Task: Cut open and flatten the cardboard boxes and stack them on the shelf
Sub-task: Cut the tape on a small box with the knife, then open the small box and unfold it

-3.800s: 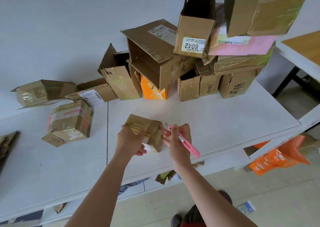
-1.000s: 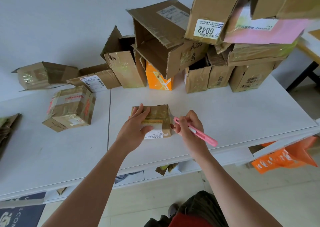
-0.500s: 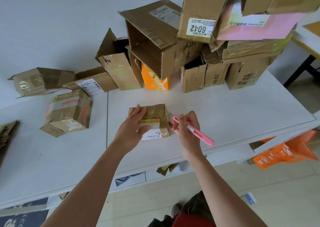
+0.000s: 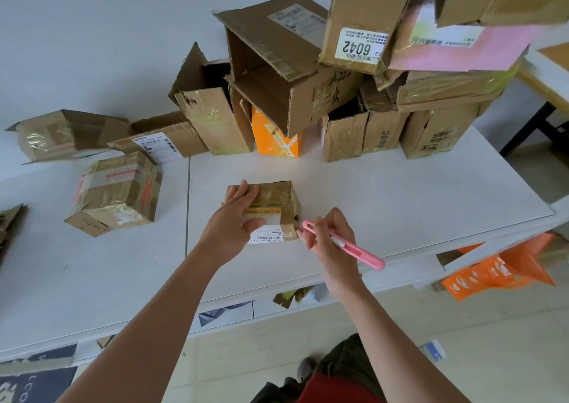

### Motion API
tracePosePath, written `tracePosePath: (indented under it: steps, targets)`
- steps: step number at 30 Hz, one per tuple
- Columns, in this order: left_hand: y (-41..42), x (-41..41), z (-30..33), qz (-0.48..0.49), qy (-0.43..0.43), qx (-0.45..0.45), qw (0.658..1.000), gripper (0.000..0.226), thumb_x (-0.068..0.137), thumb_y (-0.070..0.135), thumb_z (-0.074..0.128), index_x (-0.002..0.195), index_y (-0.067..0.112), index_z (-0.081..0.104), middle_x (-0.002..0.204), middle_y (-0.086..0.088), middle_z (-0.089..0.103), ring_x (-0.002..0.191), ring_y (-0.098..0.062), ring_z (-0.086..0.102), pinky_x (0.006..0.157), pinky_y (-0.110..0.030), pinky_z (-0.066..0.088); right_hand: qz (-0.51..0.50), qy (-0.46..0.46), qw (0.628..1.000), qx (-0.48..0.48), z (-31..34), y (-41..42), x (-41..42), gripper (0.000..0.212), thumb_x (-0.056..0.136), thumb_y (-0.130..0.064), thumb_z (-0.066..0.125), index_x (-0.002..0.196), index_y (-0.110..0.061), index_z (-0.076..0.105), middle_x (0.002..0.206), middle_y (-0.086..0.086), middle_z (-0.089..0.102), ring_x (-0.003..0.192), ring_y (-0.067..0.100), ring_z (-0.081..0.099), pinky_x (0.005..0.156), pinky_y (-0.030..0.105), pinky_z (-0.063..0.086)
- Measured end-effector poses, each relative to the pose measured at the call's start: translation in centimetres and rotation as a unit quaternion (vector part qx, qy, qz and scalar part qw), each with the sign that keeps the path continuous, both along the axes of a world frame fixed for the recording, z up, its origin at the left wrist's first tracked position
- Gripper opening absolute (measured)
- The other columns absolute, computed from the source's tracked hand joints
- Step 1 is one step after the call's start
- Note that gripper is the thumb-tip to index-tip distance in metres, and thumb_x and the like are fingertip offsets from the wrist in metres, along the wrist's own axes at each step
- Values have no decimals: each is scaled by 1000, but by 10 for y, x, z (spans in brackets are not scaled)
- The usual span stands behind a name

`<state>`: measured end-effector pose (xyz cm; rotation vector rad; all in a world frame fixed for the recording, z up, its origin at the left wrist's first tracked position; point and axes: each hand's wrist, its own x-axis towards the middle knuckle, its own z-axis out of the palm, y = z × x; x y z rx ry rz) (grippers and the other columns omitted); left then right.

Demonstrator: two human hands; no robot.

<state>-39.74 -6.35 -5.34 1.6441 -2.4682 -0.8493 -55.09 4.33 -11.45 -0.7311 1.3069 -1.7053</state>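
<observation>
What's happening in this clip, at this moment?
A person is working at a white table piled with used cardboard boxes. The left hand presses down on a small taped box to steady it, while the right hand holds a pink utility knife with its tip at the box's near right corner. The box is still whole, not yet flattened. The pile of boxes waits at the back of the table.
</observation>
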Motion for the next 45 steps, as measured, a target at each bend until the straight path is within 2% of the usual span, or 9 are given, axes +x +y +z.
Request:
tracePosePath:
  steps: [5, 8, 14, 16, 21, 28, 34, 42, 45]
  targets:
    - [-3, -4, 3, 10, 28, 33, 999, 71, 96, 14, 61, 155, 22, 23, 165, 3, 0, 151, -15, -7, 123, -42, 3, -32, 271, 961, 43, 0, 1, -50, 15, 98, -15, 58, 90, -11, 46, 68, 0, 56, 66, 18, 57, 57, 32, 45]
    - [-4, -3, 3, 68, 5, 5, 998, 86, 89, 27, 71, 156, 27, 17, 165, -5, -9, 151, -26, -14, 121, -48, -3, 2, 570, 798, 194, -14, -8, -96, 12, 95, -21, 59, 98, -10, 54, 82, 3, 56, 87, 27, 52, 57, 31, 35]
    - [1, 9, -5, 304, 134, 170, 928, 95, 73, 40, 85, 149, 22, 30, 147, -9, 33, 133, -32, 40, 109, -45, 38, 148, 695, 608, 353, 0, -31, -117, 56, 83, -15, 69, 134, -19, 47, 125, 9, 49, 121, 30, 41, 98, 36, 41]
    - [3, 12, -8, 316, 213, 259, 888, 67, 77, 33, 83, 133, 20, 49, 135, -11, 52, 120, -31, 55, 95, -39, 52, 118, 697, 644, 292, 19, -46, -99, 50, 84, -8, 64, 131, -17, 53, 123, 8, 48, 121, 28, 40, 97, 37, 45]
    - [4, 19, -2, 313, 296, 335, 838, 33, 87, 14, 74, 115, 15, 57, 117, -12, 67, 102, -28, 64, 90, -35, 51, 236, 449, 861, 41, 61, -81, -23, 37, 100, -18, 53, 136, -16, 57, 132, 2, 60, 123, 16, 53, 103, 27, 42]
    - [-5, 56, 4, 459, 404, 278, 740, 68, 87, -1, 70, 145, 3, 36, 120, -21, 63, 108, -39, 64, 100, -50, 50, 218, 365, 900, 97, 35, -64, 37, 34, 93, -29, 66, 124, -16, 61, 115, -7, 69, 105, 9, 64, 93, 38, 52]
    - [3, 49, 6, 402, 383, 235, 797, 20, 94, 5, 63, 113, 2, 68, 102, -16, 74, 81, -31, 74, 62, -36, 61, 209, 422, 873, 127, 43, -78, 45, 48, 91, -43, 65, 133, -23, 51, 118, -6, 66, 106, 15, 64, 90, 37, 52]
    - [-2, 20, 10, 298, 379, 112, 869, 59, 86, 0, 71, 136, 28, 59, 116, 13, 67, 114, -13, 62, 101, -38, 51, 59, 373, 917, 124, 45, -93, 46, 70, 81, -49, 73, 136, -15, 45, 124, 2, 59, 111, 19, 59, 83, 28, 46]
    - [1, 19, 3, 304, 364, 96, 875, 57, 87, 5, 71, 135, 32, 58, 114, 7, 68, 100, -8, 66, 72, -17, 57, 52, 391, 913, 103, 44, -90, 41, 63, 82, -42, 75, 132, -14, 48, 119, 1, 64, 105, 20, 62, 84, 32, 51]
